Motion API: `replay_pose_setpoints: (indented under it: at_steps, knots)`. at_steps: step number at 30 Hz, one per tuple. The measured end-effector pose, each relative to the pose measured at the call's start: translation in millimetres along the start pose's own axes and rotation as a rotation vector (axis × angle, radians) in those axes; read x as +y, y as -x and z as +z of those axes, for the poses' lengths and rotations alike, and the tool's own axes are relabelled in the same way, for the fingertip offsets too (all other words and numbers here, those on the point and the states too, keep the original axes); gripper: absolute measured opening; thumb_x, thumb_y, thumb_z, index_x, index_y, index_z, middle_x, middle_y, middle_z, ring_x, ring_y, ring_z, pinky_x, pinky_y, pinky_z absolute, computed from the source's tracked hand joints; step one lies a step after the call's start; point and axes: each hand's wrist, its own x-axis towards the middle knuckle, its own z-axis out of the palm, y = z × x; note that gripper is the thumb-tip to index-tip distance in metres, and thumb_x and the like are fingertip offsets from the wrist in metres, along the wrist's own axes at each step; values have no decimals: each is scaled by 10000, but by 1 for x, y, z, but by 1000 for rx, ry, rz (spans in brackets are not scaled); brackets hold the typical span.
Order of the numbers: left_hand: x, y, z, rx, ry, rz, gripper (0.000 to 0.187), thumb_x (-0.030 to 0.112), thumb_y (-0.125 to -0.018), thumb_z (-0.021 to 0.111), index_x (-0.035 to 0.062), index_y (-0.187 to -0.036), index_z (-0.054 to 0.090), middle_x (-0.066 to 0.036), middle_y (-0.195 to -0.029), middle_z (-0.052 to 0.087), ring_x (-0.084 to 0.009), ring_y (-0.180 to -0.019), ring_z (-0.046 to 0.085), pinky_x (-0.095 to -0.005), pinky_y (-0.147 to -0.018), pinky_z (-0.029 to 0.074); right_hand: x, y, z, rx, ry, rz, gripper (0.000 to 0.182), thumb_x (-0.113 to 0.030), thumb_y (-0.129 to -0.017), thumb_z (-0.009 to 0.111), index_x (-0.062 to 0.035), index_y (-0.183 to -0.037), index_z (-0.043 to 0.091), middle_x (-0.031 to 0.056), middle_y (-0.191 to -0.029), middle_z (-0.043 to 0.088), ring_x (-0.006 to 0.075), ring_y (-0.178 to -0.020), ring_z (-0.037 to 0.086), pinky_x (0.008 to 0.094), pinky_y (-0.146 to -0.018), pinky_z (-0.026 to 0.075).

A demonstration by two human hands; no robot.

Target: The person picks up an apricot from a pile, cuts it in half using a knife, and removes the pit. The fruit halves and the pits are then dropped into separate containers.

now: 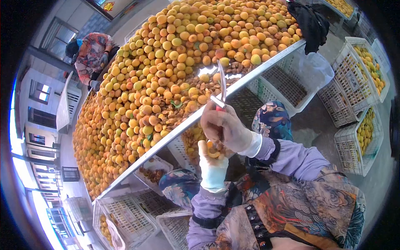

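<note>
Here at the sloping rim (pixel 156 151) of the table, the person is leaning in over the edge, both hands meeting just on the near side. The right hand (pixel 227 127) is gripping a knife (pixel 223 83), fist closed fully round its red handle, and the blade is standing out past the rim, its long axis pointing away from the body and its tip reaching over the heap of fruit (pixel 154 83). Now the left hand (pixel 213 162), fingers curling partway in, is cradling a piece of cut fruit (pixel 215 154) right below the right fist; whether it is one piece or several, I can't tell. So the cut fruit is sitting at the handle end, toward the body, while the blade is facing the other way. The left hand is touching the fruit; the right is hovering just beside it, contact hidden by the fingers.
</note>
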Motion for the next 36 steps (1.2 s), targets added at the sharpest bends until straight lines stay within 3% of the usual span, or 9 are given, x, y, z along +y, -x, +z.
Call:
replay_pose_setpoints:
  at_steps: [5,9,11,18,20,24,26,30,36]
  knots:
    - [31,0,18,9,515,-138,565,-67,-730,657,56,-1207,382,-91,-1062,534,-145,-907,577,-268,-785,501,-16,6,-5,-5,69,77,244,-257,-881,562,-55,-750,520,13,-557,480,68,-420,398,206,-372,293]
    - [18,-4,14,-85,89,-60,599,-73,-725,663,51,-1229,364,-98,-1066,530,-158,-928,580,-274,-796,500,-21,8,-4,-62,127,96,208,-191,-865,593,-48,-725,537,18,-618,530,64,-507,467,206,-440,349]
    - [18,-6,17,-19,1075,-574,569,-100,-731,647,42,-1206,367,-95,-1073,522,-139,-876,570,-252,-767,500,-15,11,-8,-54,273,94,188,-164,-860,596,-46,-719,558,19,-644,551,66,-610,524,196,-528,391]
    - [27,-12,25,47,1002,-719,390,384,-876,595,27,-987,489,-50,-754,490,-184,-633,479,-362,-638,496,23,-9,-57,106,-482,204,445,-323,-939,431,-132,-545,352,-41,-447,273,74,-358,273,236,-350,216]
    - [35,-17,27,51,975,-816,480,499,-951,376,43,-906,521,-71,-750,534,-186,-585,494,-338,-613,471,25,-11,-63,53,-551,201,450,-312,-954,416,-149,-549,307,-41,-462,219,84,-355,228,248,-356,201]
    - [13,-15,25,-31,1102,-862,480,493,-953,374,40,-920,529,-73,-764,545,-189,-592,497,-354,-605,470,10,0,-49,99,-242,116,384,-239,-926,464,-111,-575,377,-34,-480,310,76,-380,294,234,-363,220]
    - [-1,-13,23,-195,992,-525,469,451,-919,473,45,-1153,467,-127,-965,518,-282,-832,545,-516,-752,488,1,2,-38,62,81,61,332,-205,-907,524,-54,-613,495,18,-551,474,95,-437,416,243,-404,335]
    - [-11,-15,32,-16,882,-713,512,477,-909,460,85,-1237,426,-109,-1053,487,-240,-993,530,-492,-917,447,3,10,-34,-235,521,-99,261,-155,-874,575,-58,-640,510,20,-624,536,90,-589,472,264,-562,403]
    - [7,-25,34,-9,951,-885,514,550,-913,414,51,-955,531,-72,-790,527,-192,-605,480,-340,-599,459,26,-6,-61,163,-139,144,317,-227,-899,519,-32,-650,537,18,-601,518,98,-365,385,236,-343,289]
